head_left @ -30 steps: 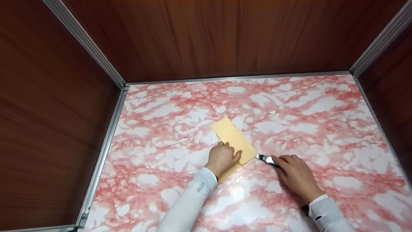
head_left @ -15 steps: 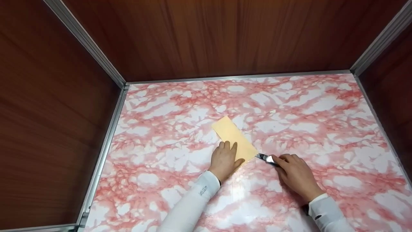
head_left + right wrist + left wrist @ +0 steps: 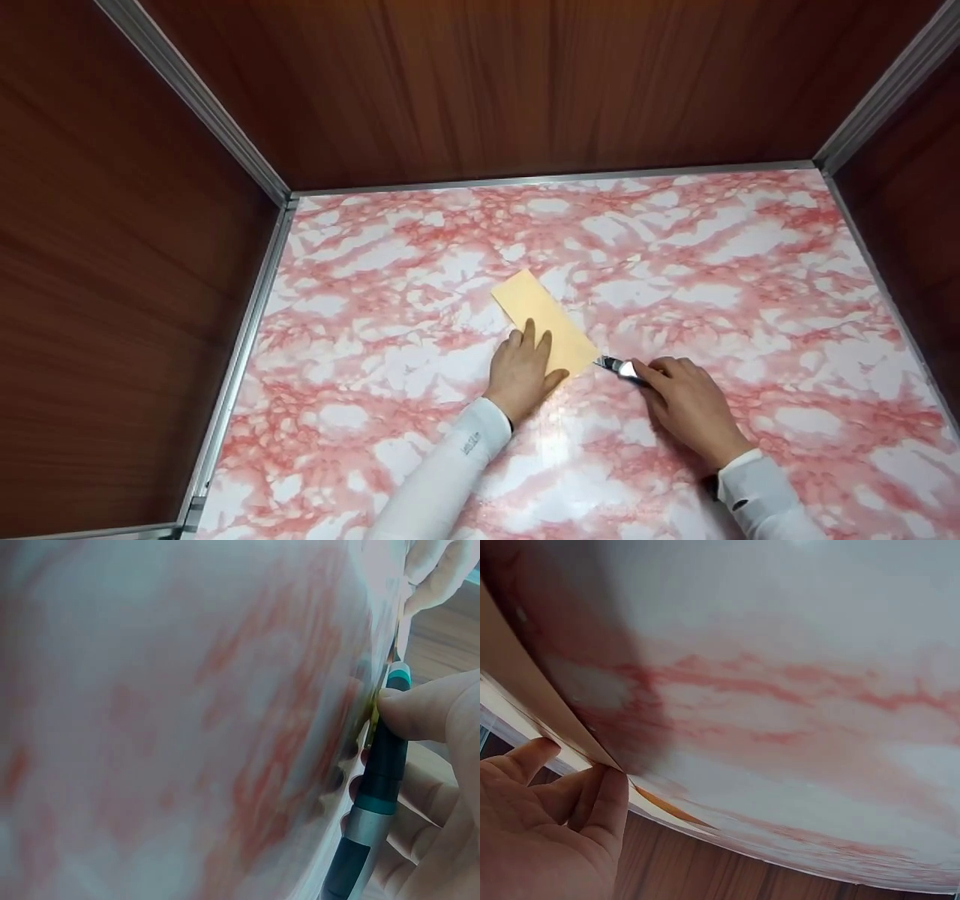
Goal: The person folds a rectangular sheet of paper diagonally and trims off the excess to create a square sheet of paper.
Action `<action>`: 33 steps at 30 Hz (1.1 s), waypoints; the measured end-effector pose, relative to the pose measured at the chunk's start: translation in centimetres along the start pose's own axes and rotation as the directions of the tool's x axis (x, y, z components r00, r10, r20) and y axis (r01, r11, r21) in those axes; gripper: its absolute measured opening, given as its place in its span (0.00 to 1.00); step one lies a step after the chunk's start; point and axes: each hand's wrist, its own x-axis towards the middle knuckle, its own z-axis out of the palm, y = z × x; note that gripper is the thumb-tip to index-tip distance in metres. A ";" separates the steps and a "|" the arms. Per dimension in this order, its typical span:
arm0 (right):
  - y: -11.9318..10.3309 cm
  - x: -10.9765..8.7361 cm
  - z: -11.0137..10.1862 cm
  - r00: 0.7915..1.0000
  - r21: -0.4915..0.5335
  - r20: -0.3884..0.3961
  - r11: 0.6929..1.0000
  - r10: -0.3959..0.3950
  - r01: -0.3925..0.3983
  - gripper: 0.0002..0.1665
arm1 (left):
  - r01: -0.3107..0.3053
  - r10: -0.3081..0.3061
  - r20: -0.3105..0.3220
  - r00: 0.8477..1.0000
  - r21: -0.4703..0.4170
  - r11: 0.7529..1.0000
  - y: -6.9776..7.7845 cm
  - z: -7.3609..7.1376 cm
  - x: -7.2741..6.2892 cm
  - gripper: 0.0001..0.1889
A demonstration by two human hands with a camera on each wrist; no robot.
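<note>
A yellow paper envelope (image 3: 568, 341) lies slanted on the table in the head view. My left hand (image 3: 519, 375) rests on its lower left part, fingers stretched over the paper and thumb near its lower edge. The left wrist view shows the fingertips of that hand (image 3: 562, 817) against the envelope's edge (image 3: 547, 682). My right hand (image 3: 690, 405) grips a utility knife (image 3: 628, 370), dark and silver with teal bands, its tip right at the envelope's right corner. In the right wrist view, the thumb presses along the knife (image 3: 382, 757), and the other fingers curl beneath it.
The table (image 3: 675, 292) has a red and white marbled surface. Dark wood panels (image 3: 480, 90) with metal edge strips (image 3: 247, 337) enclose it at the back, left and right.
My left hand has gone from curled fingers at the envelope to fingers stretched over it. The lower paper part that stuck out beneath the wrist is now mostly covered. My right hand has hardly moved.
</note>
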 end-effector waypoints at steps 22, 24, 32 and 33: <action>-0.1 0.2 0.3 0.998 -0.019 -0.054 1.000 -0.023 0.022 0.28 | 0.006 0.000 0.064 0.998 -0.091 0.996 -0.3 0.2 -0.2 0.40; 0.0 0.1 0.2 0.998 -0.020 -0.055 1.000 -0.017 0.016 0.28 | 0.007 -0.001 0.069 0.998 -0.092 0.996 -0.3 0.1 -0.2 0.40; 0.2 0.1 -0.1 0.998 -0.018 -0.061 1.000 -0.005 0.004 0.28 | 0.012 -0.002 0.096 0.995 -0.100 0.995 -0.3 0.0 -0.1 0.40; 0.2 0.1 -0.1 0.998 -0.019 -0.064 1.000 -0.002 0.001 0.29 | 0.011 -0.001 0.095 0.995 -0.101 0.995 -0.3 0.0 -0.1 0.40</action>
